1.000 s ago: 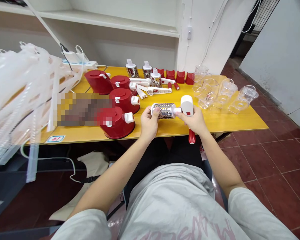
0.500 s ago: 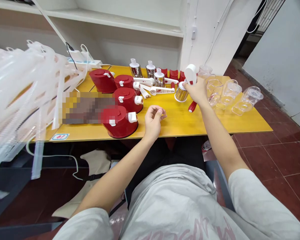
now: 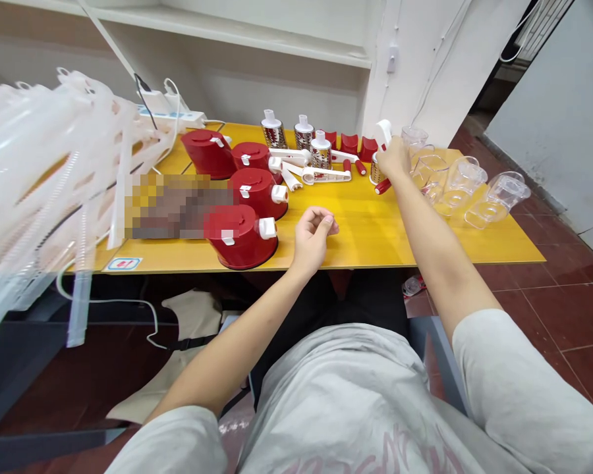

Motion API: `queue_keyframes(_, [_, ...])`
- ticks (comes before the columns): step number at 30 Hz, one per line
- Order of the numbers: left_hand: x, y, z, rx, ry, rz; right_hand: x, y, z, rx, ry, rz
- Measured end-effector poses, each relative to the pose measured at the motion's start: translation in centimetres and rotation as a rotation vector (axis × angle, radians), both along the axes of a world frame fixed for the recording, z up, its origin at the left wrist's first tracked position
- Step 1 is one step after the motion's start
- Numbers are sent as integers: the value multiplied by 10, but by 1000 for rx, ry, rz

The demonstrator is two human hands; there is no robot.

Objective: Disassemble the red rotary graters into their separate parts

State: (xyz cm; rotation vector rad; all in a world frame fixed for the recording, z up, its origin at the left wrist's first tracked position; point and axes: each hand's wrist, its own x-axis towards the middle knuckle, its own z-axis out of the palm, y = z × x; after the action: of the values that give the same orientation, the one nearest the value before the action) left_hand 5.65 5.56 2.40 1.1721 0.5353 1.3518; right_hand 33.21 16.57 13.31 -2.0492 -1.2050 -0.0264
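Note:
My right hand (image 3: 395,158) is closed around a grater drum (image 3: 374,171) with a white crank and a red knob (image 3: 383,187); the hand hides much of it. It hovers over the back right of the yellow table, just left of several clear plastic hoppers (image 3: 464,172). My left hand (image 3: 312,238) is over the table's front part, fingers curled and thumb against them, with nothing visible inside. Left of it stand several red grater bases (image 3: 242,236) with white fittings. Beyond lie other metal grater drums (image 3: 321,153) and white crank handles (image 3: 326,175).
Small red curved parts (image 3: 349,143) sit in a row at the back. Translucent plastic strips (image 3: 79,151) pile up at the left, near a power strip (image 3: 188,118) and cables. Shelving (image 3: 247,39) rises behind the table (image 3: 415,247), whose front edge is by my lap.
My right hand has moved back and slightly right with the grater drum, which it now hides more. The left hand's thumb and fingers have drawn closer together. The view has shifted slightly.

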Motion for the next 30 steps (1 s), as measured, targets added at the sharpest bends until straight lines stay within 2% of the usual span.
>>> queue_keyframes(5, [0, 0, 1, 1, 2, -10, 11, 12, -4, 18, 30, -56])
queue_keyframes(10, [0, -2, 1, 15, 11, -20, 18, 22, -6, 60, 62, -15])
queue_keyframes(14, [0, -1, 0, 31, 19, -31, 5, 14, -5, 174, 141, -15])
queue_keyframes(17, [0, 0, 0, 16, 24, -35, -26, -16, -6, 282, 410, 74])
queue_keyframes(19, [0, 0, 0, 4, 22, -44, -52, -50, -9, 289, 630, 251])
queue_keyframes(24, [-1, -1, 3, -30, -3, -82, -104, -153, -23, 81, 1250, 654])
queue_keyframes(27, [-3, -2, 5, -24, -9, -162, -120, -193, -33, 28, 1377, 811])
queue_keyframes(30, [-5, -2, 7, 2, -13, -234, -128, -206, -47, -65, 1436, 896])
